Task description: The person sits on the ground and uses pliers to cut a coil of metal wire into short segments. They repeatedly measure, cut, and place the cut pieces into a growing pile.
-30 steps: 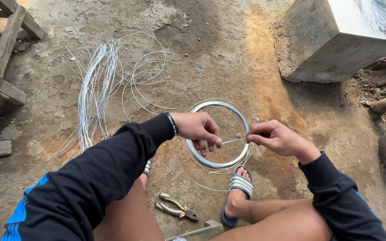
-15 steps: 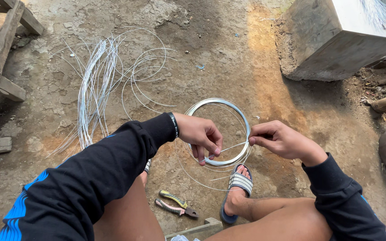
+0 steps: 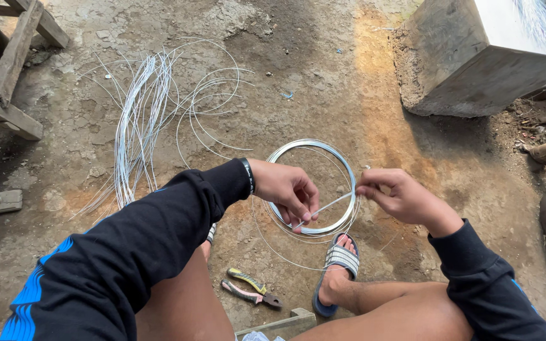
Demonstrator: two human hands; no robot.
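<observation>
Dusty dirt floor beneath left hand (image 3: 289, 192) and right hand (image 3: 399, 197), both pinching thin shiny wire (image 3: 325, 206).

The left hand (image 3: 289, 192) and right hand (image 3: 399, 197) are pinching a short wire (image 3: 325, 207) stretched between them, over a wire coil (image 3: 342, 165). Pliers (image 3: 251, 287) are lying on the ground below the left hand.

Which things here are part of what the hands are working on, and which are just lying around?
In use:
- left hand and right hand, pinching a wire strand between them
- wire coil under the hands

Lying about:
- pliers
- cut wires
- wooden block
- wooden frame
</observation>
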